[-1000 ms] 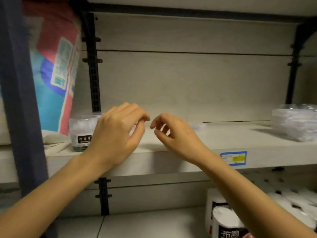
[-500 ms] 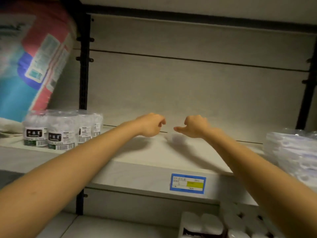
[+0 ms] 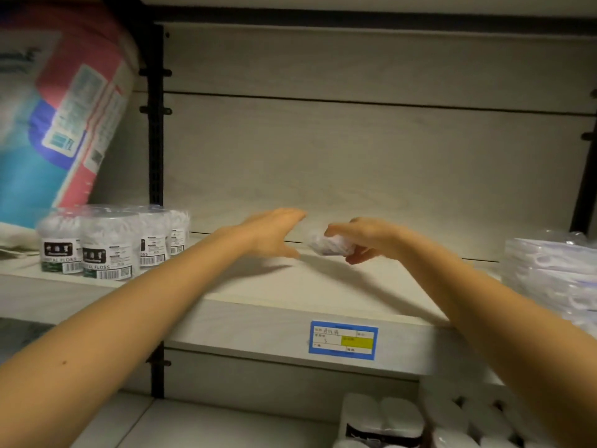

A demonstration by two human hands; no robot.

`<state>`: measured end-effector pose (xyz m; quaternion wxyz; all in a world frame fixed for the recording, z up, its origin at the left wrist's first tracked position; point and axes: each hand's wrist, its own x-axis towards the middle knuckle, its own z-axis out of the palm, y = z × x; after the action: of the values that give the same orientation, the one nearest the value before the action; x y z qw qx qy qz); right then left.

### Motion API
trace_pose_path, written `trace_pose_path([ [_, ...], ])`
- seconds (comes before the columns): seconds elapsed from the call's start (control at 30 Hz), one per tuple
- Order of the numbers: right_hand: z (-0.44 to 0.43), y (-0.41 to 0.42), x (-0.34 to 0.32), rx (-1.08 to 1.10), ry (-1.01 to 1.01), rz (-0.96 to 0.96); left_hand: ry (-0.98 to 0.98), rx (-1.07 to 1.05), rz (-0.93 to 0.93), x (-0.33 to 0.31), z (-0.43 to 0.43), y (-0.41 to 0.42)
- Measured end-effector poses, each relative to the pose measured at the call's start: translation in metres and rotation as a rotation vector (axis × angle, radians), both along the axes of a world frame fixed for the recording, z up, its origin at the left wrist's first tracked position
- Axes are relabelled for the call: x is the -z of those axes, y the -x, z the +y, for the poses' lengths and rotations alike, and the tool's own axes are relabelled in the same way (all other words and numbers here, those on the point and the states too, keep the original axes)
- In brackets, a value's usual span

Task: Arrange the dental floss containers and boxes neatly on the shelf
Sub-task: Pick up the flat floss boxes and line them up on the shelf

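Several clear round dental floss containers (image 3: 106,244) with black and green labels stand grouped at the left of the pale shelf (image 3: 258,295). Far back on the shelf, my right hand (image 3: 365,237) curls its fingers round a small clear floss box (image 3: 329,245) near the rear panel. My left hand (image 3: 274,232) hovers just left of that box with its fingers stretched out straight, holding nothing. A stack of flat clear floss packs (image 3: 555,273) lies at the shelf's right end.
A large pink and blue bag (image 3: 61,124) leans in the bay to the left, behind a black upright (image 3: 156,124). A blue and yellow price tag (image 3: 343,340) sticks to the shelf's front edge. White paper rolls (image 3: 387,418) fill the lower right shelf.
Both arms have reached deeper toward the shelf's back. My right hand has closed round the small clear box, and my left hand's fingers have straightened out.
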<state>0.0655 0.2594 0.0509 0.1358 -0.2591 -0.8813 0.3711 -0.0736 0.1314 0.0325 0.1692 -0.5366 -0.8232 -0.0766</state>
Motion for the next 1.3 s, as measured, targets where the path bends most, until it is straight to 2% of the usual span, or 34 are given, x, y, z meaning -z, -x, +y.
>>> trace_pose_path([
  [0.07,-0.005,-0.024,-0.008,-0.115,0.307,0.100,-0.176,0.140,0.008,-0.004,-0.018,-0.019],
  [0.13,-0.011,-0.048,-0.013,-0.213,0.494,0.123,-0.323,0.270,-0.002,-0.002,-0.034,-0.038],
  [0.23,-0.026,-0.077,-0.015,-0.353,0.631,0.119,-0.499,0.426,0.050,0.004,-0.052,-0.061],
  [0.33,-0.044,-0.100,-0.013,-0.444,0.655,0.124,-0.631,0.530,0.093,0.007,-0.067,-0.084],
  [0.43,-0.056,-0.118,-0.002,-0.482,0.486,0.199,-0.694,0.573,0.095,0.011,-0.082,-0.104],
  [0.6,-0.067,-0.145,0.029,-0.474,-0.270,0.542,-0.695,0.576,-0.055,0.023,-0.096,-0.120],
  [0.7,-0.067,-0.149,0.039,-0.460,-0.545,0.613,-0.678,0.595,-0.102,0.029,-0.094,-0.125],
  [0.83,-0.066,-0.155,0.046,-0.404,-0.610,0.685,-0.706,0.614,-0.121,0.037,-0.091,-0.128],
  [1.03,-0.053,-0.181,0.058,-0.346,-0.547,0.663,-0.739,0.608,-0.150,0.047,-0.077,-0.147],
  [1.3,0.006,-0.242,0.077,-0.268,-0.558,0.689,-0.768,0.582,-0.202,0.064,-0.012,-0.213],
])
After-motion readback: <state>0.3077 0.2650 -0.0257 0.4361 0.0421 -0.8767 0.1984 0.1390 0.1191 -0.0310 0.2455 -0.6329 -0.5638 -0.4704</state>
